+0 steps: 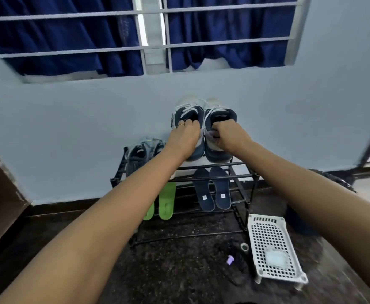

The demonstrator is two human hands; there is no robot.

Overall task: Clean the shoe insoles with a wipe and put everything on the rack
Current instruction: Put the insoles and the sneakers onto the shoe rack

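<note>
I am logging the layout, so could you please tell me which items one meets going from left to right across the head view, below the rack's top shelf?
Green insoles → navy insoles → white basket. The small purple item is left out, as it overlaps the navy insoles.

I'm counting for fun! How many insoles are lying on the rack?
4. Two green insoles lie side by side on the rack's left, one partly behind an arm; two navy insoles on its right. Others may hide inside the shoes.
</note>
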